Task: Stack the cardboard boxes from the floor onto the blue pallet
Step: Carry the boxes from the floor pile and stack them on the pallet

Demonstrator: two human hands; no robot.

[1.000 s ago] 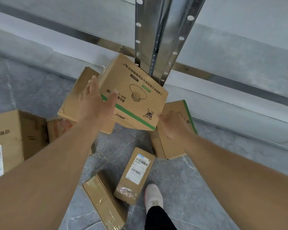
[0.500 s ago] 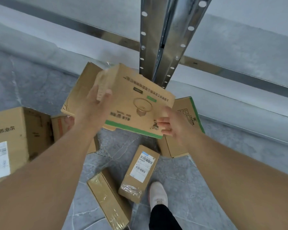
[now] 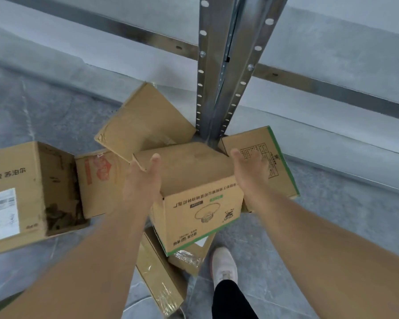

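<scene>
I hold a cardboard box with a green stripe and a lamp drawing (image 3: 194,194) between both palms, above the floor, its printed side facing me. My left hand (image 3: 143,183) presses its left side and my right hand (image 3: 249,173) its right side. Several more cardboard boxes lie on the grey floor: a large open one (image 3: 21,192) at the left, a red-printed one (image 3: 97,180), a plain one (image 3: 143,120) leaning behind, a green-edged one (image 3: 272,162) at the right, a long flat one (image 3: 159,277) and a small wrapped one (image 3: 189,259) under the held box. No blue pallet is in view.
A perforated steel rack post (image 3: 224,65) stands right behind the boxes, with a horizontal rail (image 3: 332,88) along the grey wall. My white shoe (image 3: 224,265) stands on the marbled floor (image 3: 332,203) next to the small box.
The held box has turned over toward me and come down and closer; its printed face now points at me. Both hands shifted to its two sides.
</scene>
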